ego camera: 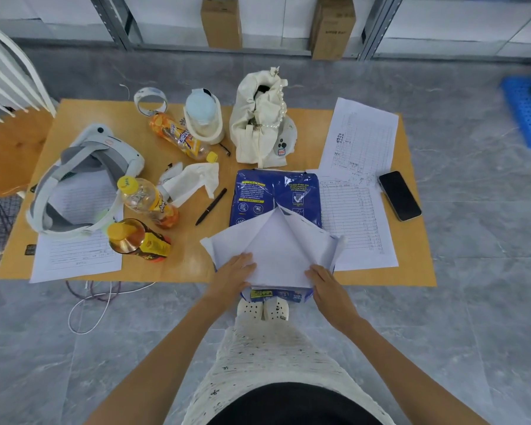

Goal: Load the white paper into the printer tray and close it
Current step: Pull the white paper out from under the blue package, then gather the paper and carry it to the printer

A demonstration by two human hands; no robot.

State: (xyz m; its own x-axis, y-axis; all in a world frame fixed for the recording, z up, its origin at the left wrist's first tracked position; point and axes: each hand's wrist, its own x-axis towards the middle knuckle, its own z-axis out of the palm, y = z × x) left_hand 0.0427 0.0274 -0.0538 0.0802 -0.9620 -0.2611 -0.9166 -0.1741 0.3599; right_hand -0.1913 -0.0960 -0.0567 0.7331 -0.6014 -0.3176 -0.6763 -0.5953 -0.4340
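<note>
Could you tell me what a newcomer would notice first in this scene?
Both hands, left hand and right hand, rest on the opened blue paper ream wrapper at the wooden table's near edge. Left of it stand orange drink bottles and a white headset.

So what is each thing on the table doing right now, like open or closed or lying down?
Paper pack: wrapper torn open, flaps spread.
White paper: in the wrapper, uncovered.
Left hand: on left flap.
Right hand: on right flap.
Phone: screen dark.
Pen: lying flat.
Orange bottle: lying down, capped.
White bag: upright, open.
Tissue: crumpled.
</note>
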